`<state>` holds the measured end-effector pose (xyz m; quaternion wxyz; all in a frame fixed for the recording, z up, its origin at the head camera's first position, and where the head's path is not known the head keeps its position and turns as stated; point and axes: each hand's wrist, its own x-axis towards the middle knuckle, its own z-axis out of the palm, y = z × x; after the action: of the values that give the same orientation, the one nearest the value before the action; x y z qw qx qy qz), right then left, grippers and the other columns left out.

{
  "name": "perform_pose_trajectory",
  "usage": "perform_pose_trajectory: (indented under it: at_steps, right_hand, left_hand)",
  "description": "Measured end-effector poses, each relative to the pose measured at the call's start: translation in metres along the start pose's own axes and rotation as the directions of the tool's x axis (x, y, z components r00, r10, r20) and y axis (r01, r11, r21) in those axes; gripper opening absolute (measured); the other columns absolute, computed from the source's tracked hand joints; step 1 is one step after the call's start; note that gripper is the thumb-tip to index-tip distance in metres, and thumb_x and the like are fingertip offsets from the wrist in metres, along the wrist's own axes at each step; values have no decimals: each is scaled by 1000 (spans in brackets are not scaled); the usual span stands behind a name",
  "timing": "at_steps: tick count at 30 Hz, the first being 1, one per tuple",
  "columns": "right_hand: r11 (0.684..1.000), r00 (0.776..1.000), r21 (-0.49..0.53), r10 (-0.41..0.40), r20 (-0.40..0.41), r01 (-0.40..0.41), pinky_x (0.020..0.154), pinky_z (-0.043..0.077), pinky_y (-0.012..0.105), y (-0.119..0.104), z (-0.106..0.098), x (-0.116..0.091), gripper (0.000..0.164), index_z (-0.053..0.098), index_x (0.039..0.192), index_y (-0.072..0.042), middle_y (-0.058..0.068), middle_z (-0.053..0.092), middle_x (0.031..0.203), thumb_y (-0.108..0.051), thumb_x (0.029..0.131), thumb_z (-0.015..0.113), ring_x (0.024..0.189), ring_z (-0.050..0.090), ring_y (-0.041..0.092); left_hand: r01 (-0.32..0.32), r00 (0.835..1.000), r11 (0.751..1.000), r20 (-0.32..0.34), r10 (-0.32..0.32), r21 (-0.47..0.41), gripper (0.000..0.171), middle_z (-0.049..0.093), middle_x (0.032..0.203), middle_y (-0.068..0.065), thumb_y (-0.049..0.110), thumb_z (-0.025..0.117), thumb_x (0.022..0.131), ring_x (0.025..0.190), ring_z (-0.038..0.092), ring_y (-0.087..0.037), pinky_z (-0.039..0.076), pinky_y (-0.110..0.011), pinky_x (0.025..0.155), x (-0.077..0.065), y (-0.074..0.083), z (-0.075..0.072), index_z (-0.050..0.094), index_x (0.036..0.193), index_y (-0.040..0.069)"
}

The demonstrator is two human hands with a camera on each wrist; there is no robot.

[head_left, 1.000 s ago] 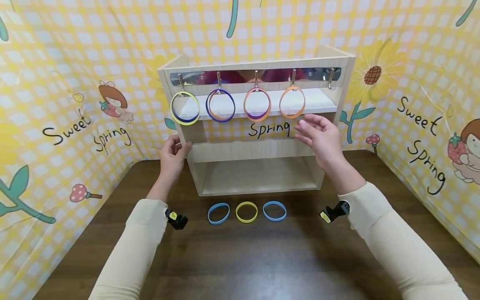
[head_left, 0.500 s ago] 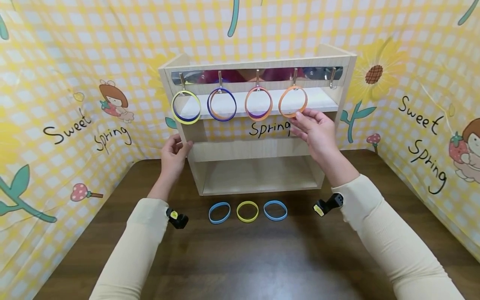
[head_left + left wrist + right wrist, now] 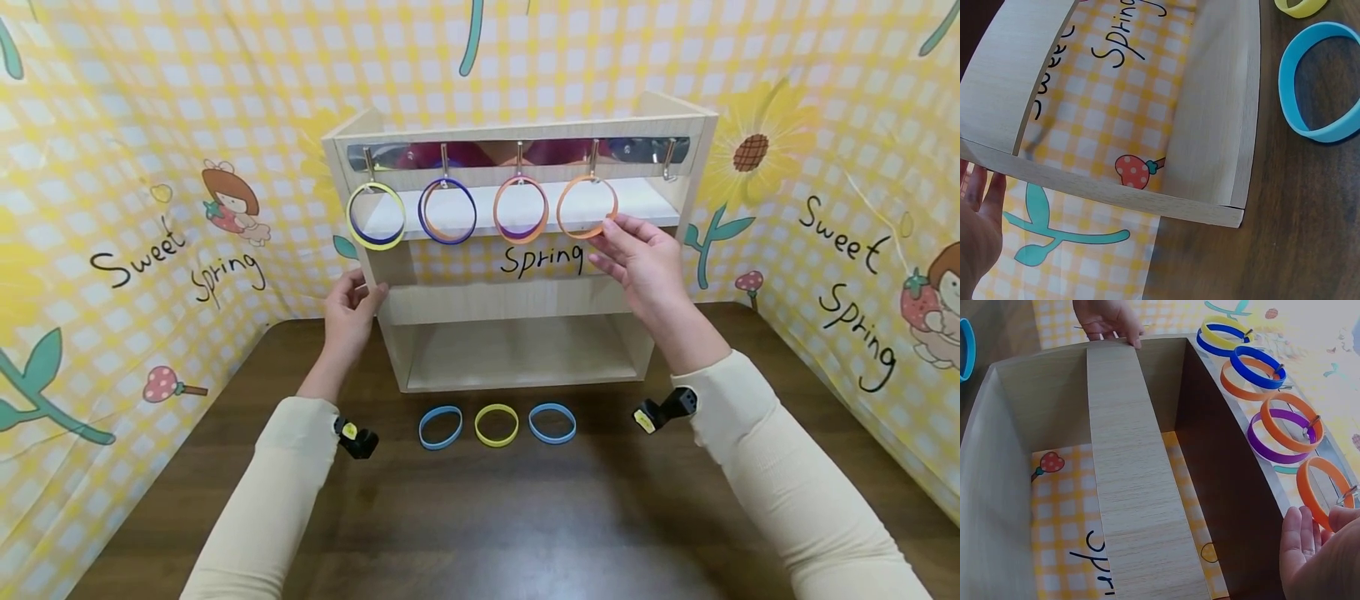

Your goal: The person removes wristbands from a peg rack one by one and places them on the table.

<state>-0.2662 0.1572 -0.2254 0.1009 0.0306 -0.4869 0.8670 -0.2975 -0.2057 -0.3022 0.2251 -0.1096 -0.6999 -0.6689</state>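
Note:
In the head view my right hand (image 3: 647, 262) pinches the lower right of an orange silicone wristband (image 3: 560, 218) hanging from the fourth hook. Thumb and fingers also meet this band's edge in the right wrist view. My left hand (image 3: 348, 312) rests against the left side panel of a pale wooden shelf unit (image 3: 502, 302), its thumb at the front edge. On the first three hooks hang pairs of bands: a yellow band (image 3: 349, 229) with a blue one, a dark blue band (image 3: 476, 212) with an orange one, and an orange band (image 3: 546, 208) with a purple one.
A metal hook rail (image 3: 555, 152) runs along the top of the unit; its rightmost hook (image 3: 668, 162) is bare. In front, a blue band (image 3: 422, 433), a yellow band (image 3: 477, 429) and another blue band (image 3: 573, 429) lie on the dark wooden table (image 3: 480, 517). Patterned cloth surrounds everything.
My right hand has moved from beside the orange wristband onto it, and now pinches its lower right. The left hand stays at the shelf's side panel.

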Motion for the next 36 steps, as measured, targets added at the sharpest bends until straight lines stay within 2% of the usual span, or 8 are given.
perform_pose_trajectory:
  at_steps: [3, 7, 12, 15, 19, 22, 26, 36]
  right_hand:
    - [999, 1000, -32, 22, -2, -22, 69, 56, 28, -3, 0, -1, 20, 60, 107, 0, 9, 69, 95, -9, 90, 68, 80, 68, 15]
    - [998, 1000, -46, 31, -3, -31, 70, 56, 28, -9, 2, -3, 32, 57, 117, 2, 9, 68, 99, -11, 90, 68, 83, 68, 16]
    - [1000, 1000, -21, -5, -5, 5, 68, 56, 28, -17, 4, -7, 35, 57, 116, 2, 9, 68, 96, -12, 88, 71, 82, 68, 16]
    - [1000, 1000, -4, -28, 3, 28, 67, 56, 28, -21, 5, -10, 34, 57, 114, 2, 8, 68, 93, -12, 87, 71, 80, 68, 16]
    - [999, 999, 1, -35, 22, 35, 67, 56, 28, -25, 5, -15, 26, 58, 110, 0, 8, 67, 91, -11, 89, 70, 78, 67, 15]
    - [1000, 999, -1, -31, 37, 31, 68, 56, 28, -27, 2, -18, 24, 59, 108, 0, 8, 68, 91, -11, 89, 69, 79, 68, 15]
    - [1000, 998, -14, -16, 65, 17, 68, 55, 28, -27, -4, -24, 22, 58, 107, 1, 8, 68, 93, -11, 91, 67, 82, 68, 16]
    - [994, 993, -113, 7, 121, 7, 73, 55, 28, -10, -25, -42, 25, 59, 107, -1, 5, 66, 94, -15, 90, 70, 86, 66, 15]
  left_hand:
    - [2, 1000, 1000, 2, -2, -2, 32, 56, 119, -23, 5, 63, 92, 94, 59, -12, 48, -23, 78, 0, 0, 0, 57, 122, -5]
    - [1, 1000, 1000, 4, -1, -11, 27, 53, 123, -29, 5, 63, 92, 94, 59, -11, 48, -23, 77, 0, 0, 0, 59, 119, 0]
    - [-1, 1000, 1000, 10, 1, -4, 35, 53, 123, -30, 4, 62, 92, 94, 59, -11, 48, -22, 77, 0, 0, 1, 54, 123, -10]
    - [0, 1000, 1000, 7, 0, -2, 39, 56, 119, -25, 5, 62, 92, 93, 59, -10, 48, -22, 77, 0, 0, 1, 51, 126, -11]
    - [-4, 1000, 1000, -3, 4, -15, 34, 60, 109, -7, 5, 64, 91, 94, 59, -11, 48, -22, 77, 4, -5, -1, 56, 123, -7]
    - [1, 1000, 1000, -7, -1, -20, 33, 60, 106, -1, 6, 65, 91, 95, 60, -12, 48, -22, 77, 8, -12, -3, 57, 122, -4]
    - [12, 1000, 1000, -8, -12, -25, 33, 61, 107, -1, 6, 65, 91, 96, 61, -12, 49, -22, 77, 10, -16, -3, 58, 122, -4]
    - [3, 1000, 1000, 20, -3, 15, 32, 58, 109, -1, 7, 63, 93, 96, 59, -11, 48, -22, 78, 2, 0, -3, 57, 123, -3]
